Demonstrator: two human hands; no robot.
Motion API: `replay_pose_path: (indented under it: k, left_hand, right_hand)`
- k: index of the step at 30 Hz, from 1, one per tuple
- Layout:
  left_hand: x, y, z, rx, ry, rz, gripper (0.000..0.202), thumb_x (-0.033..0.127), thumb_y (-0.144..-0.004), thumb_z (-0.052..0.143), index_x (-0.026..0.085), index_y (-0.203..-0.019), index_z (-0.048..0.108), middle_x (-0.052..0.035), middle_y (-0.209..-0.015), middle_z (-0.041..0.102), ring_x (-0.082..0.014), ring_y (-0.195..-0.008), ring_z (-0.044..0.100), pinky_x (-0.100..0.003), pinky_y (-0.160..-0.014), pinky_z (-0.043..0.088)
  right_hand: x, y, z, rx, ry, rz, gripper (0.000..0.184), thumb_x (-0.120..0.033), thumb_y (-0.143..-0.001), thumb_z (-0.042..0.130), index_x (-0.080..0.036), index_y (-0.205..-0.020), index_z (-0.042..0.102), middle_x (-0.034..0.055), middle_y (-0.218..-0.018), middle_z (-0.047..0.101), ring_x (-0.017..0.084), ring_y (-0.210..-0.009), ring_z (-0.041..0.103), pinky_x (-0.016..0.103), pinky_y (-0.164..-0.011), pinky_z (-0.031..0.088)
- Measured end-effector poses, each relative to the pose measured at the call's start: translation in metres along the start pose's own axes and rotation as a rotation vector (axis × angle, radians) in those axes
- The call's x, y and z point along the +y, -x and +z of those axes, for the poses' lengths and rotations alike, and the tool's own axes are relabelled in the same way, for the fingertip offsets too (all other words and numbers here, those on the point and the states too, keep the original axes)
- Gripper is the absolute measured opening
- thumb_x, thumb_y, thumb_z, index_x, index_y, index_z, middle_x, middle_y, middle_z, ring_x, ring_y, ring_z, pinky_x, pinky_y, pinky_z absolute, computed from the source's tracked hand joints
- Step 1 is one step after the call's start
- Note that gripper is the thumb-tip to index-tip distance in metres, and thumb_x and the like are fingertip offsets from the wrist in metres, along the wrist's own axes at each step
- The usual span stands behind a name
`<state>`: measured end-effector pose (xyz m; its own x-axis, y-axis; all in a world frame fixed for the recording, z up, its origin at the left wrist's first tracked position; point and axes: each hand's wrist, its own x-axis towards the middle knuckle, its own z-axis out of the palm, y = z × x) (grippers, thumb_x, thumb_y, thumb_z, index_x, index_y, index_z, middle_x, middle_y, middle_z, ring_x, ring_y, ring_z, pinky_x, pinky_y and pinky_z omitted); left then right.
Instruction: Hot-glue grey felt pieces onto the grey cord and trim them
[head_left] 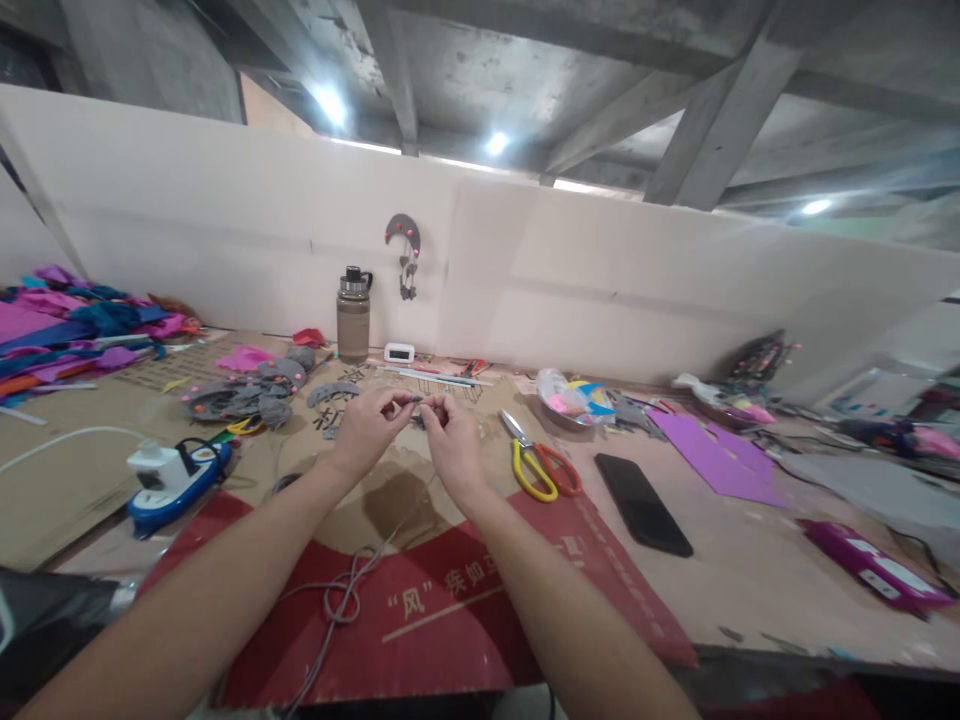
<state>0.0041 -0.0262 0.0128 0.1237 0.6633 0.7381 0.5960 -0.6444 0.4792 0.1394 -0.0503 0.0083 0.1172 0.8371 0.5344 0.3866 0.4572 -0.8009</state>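
Observation:
Over the printed cardboard sheet [480, 650], my left hand [367, 430] and my right hand [454, 440] meet, thumbs and fingertips pinched. Between them is a small dark grey piece [417, 402], too small to make out, perhaps felt. Just behind and left of my left hand lie grey felt cut-outs [334, 393]. A thin grey cord [341, 600] lies loosely looped on the red part of the cardboard, below my hands. To the right of my right hand rest scissors [536, 460] with one yellow and one red-orange handle, blades apart.
A blue power strip [180, 490] and a heap of grey felt pieces [247, 390] sit left. Behind stand a bottle [353, 318] and a small white clock [399, 352]. Rightward are a black phone [643, 503], a bowl [570, 405], purple felt [709, 455] and a magenta pack [874, 568].

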Motion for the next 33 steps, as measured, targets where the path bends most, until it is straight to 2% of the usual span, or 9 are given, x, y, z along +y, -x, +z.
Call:
replay_pose_path:
  k: [7,11,16,22,27,33]
  left_hand:
    - [0.0032,0.0002,-0.0003,0.022,0.034,-0.018,0.007,0.022,-0.074,0.059,0.021,-0.075,0.066,-0.0012,-0.066,0.06,-0.0135,-0.059,0.05,-0.025,-0.061,0.037]
    - [0.0055,-0.0007,-0.0005,0.047,0.148,-0.126,0.008,0.023,-0.072,0.059,0.02,-0.073,0.066,-0.0009,-0.067,0.061,-0.0132,-0.059,0.05,-0.025,-0.06,0.037]
    - [0.0055,-0.0029,0.0001,0.016,0.299,-0.291,0.014,0.029,-0.072,0.06,0.018,-0.073,0.068,-0.0012,-0.065,0.061,-0.0132,-0.059,0.05,-0.025,-0.058,0.036]
    - [0.0025,-0.0037,0.003,-0.055,0.513,-0.444,0.019,0.034,-0.069,0.062,0.016,-0.073,0.066,0.0029,-0.054,0.05,-0.0092,-0.048,0.038,-0.023,-0.047,0.028]
    - [0.0045,-0.0036,0.0017,-0.085,0.469,-0.423,0.018,0.033,-0.072,0.06,0.015,-0.074,0.064,0.0042,-0.052,0.048,-0.0087,-0.048,0.038,-0.022,-0.048,0.029]
    - [0.0046,-0.002,0.0014,-0.105,0.264,-0.305,0.02,0.033,-0.075,0.058,0.016,-0.078,0.068,-0.0006,-0.065,0.062,-0.0124,-0.059,0.052,-0.024,-0.057,0.037]
  right_hand:
    - [0.0014,0.0,0.0025,0.007,0.062,-0.037,0.019,-0.033,-0.084,0.045,-0.019,-0.082,0.058,0.0006,-0.076,0.06,0.013,-0.069,0.052,0.025,-0.065,0.039]
    - [0.0021,-0.0008,0.0028,-0.002,0.1,-0.035,0.02,-0.033,-0.085,0.045,-0.018,-0.08,0.058,0.0012,-0.075,0.061,0.014,-0.069,0.053,0.025,-0.065,0.039]
    - [-0.0012,-0.0007,0.0032,0.005,0.151,-0.038,0.019,-0.031,-0.083,0.047,-0.019,-0.075,0.059,0.0008,-0.072,0.061,0.014,-0.067,0.053,0.025,-0.064,0.038]
    - [0.0042,-0.0029,0.0045,0.04,0.139,-0.014,0.02,-0.034,-0.081,0.049,-0.018,-0.074,0.06,-0.0002,-0.069,0.061,0.013,-0.064,0.052,0.024,-0.063,0.038]
    - [0.0059,-0.0033,0.0047,0.06,0.141,-0.023,0.021,-0.036,-0.081,0.051,-0.018,-0.073,0.06,0.0003,-0.07,0.062,0.013,-0.064,0.052,0.025,-0.062,0.037]
    - [-0.0029,-0.0036,-0.001,0.089,0.169,-0.043,0.019,-0.034,-0.08,0.054,-0.019,-0.072,0.061,0.0012,-0.071,0.063,0.014,-0.066,0.054,0.025,-0.064,0.038]
